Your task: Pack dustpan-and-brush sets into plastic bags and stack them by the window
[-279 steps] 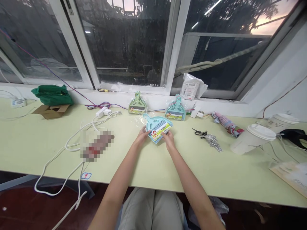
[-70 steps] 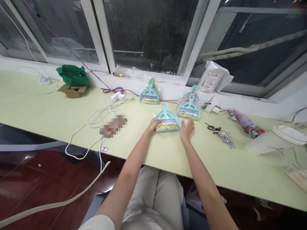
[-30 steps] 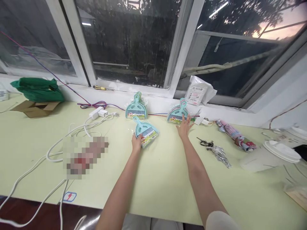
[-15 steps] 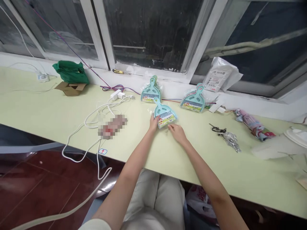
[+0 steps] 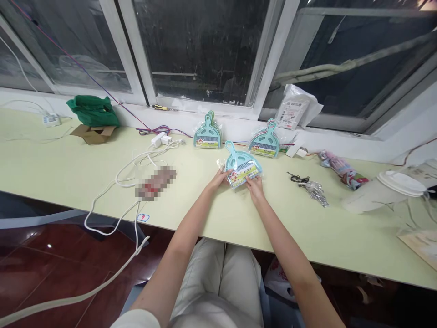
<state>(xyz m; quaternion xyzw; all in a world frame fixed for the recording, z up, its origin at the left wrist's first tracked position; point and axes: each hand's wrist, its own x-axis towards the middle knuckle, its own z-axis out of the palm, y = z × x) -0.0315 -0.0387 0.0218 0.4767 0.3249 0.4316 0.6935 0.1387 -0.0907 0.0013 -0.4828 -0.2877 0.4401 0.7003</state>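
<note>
A light blue dustpan and brush set (image 5: 243, 167) in clear wrapping is held tilted over the table, its handle pointing up and left. My left hand (image 5: 220, 177) grips its lower left edge, thumb over the label. At its bottom edge, my right hand (image 5: 254, 184) has its fingers closed on the wrapping. Behind it, one row of similar wrapped sets (image 5: 207, 134) leans upright by the window ledge, and a second group (image 5: 264, 142) leans to the right of that.
On the left are a green cloth (image 5: 93, 110) on an open cardboard box (image 5: 94, 133), white cables and a blurred-out object (image 5: 155, 183). To the right lie keys (image 5: 312, 189), a folded umbrella (image 5: 343, 169) and a lidded white cup (image 5: 378, 193). A white plastic parcel (image 5: 295, 108) leans at the window.
The held set has shifted right and come up closer to view. My right hand, earlier just below its corner, now grips its bottom edge. The camera view has turned slightly right.
</note>
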